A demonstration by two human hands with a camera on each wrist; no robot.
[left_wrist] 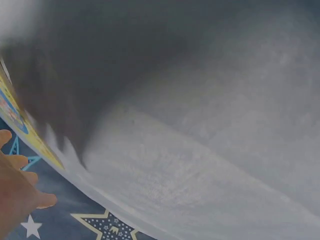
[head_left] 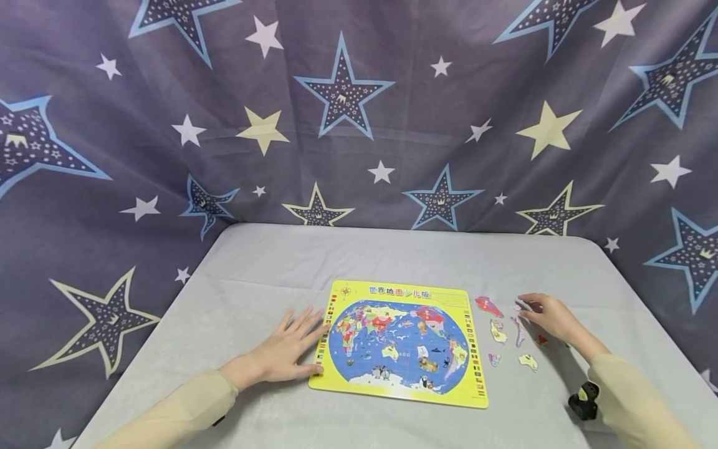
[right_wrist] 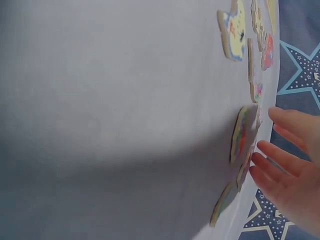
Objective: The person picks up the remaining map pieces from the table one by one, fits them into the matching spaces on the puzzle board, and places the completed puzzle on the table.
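Note:
A yellow-bordered world map puzzle board [head_left: 399, 399] lies flat on the table. My left hand [head_left: 283, 349] rests at its left edge with fingers spread, fingertips and thumb on the border. In the left wrist view only part of that hand [left_wrist: 20, 185] shows. To the board's right, my right hand [head_left: 552, 317] hovers over loose map pieces, thumb and fingers apart near a long purple piece [head_left: 520, 332]. The right wrist view shows this hand [right_wrist: 292, 165] with relaxed, parted fingers and nothing visibly held. A small red piece [head_left: 542, 340] lies partly under its shadow.
Between board and right hand lie a red piece [head_left: 489, 305], a yellowish piece [head_left: 497, 332] and a small purple-blue piece [head_left: 494, 360]. A pale yellow piece [head_left: 528, 362] lies nearer me. A star-patterned curtain [head_left: 359, 168] hangs behind the grey-covered table [head_left: 280, 255].

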